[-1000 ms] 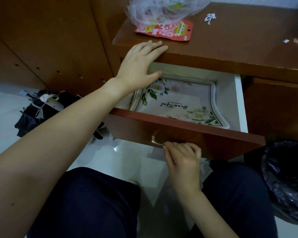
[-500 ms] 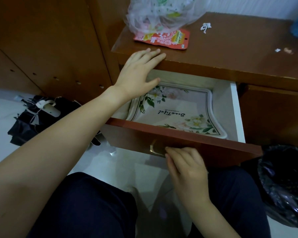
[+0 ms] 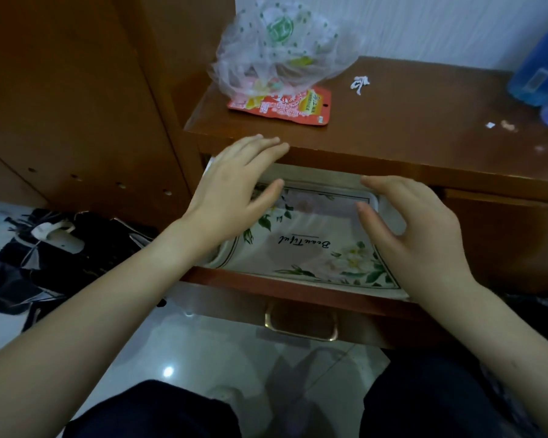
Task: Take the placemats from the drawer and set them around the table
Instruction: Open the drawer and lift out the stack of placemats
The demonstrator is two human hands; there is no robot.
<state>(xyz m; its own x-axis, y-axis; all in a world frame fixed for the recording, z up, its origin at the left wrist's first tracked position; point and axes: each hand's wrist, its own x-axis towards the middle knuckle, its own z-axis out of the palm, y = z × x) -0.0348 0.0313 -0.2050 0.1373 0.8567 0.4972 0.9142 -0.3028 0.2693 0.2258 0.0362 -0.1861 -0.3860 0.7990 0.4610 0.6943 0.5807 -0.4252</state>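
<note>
Half a second earlier my right hand had been down at the brass handle on the drawer front; by this moment it had come up over the open drawer and hung above the right side of the placemat, fingers loosely curved and spread, thumb apart from them, gripping nothing. Whether its fingertips touched the mat I could not tell. My left hand had stayed at the far left corner of the drawer, fingers stretched out flat toward the edge of the wooden top and thumb out over the mat's far left corner, also holding nothing. The placemat lay flat inside the drawer, filling most of it. It was pale cream with a thin dark border line, rounded corners, sprays of white and pink flowers with green leaves in the corners, and the word "Beautiful" in dark script across the middle, upside down from where I sat. I could not tell if more mats lay beneath it. On the wooden top, far from me, sat a dotted plastic bag resting partly on a red packet, with a blue bottle at the far right. Dark things were heaped on the floor to the left.
</note>
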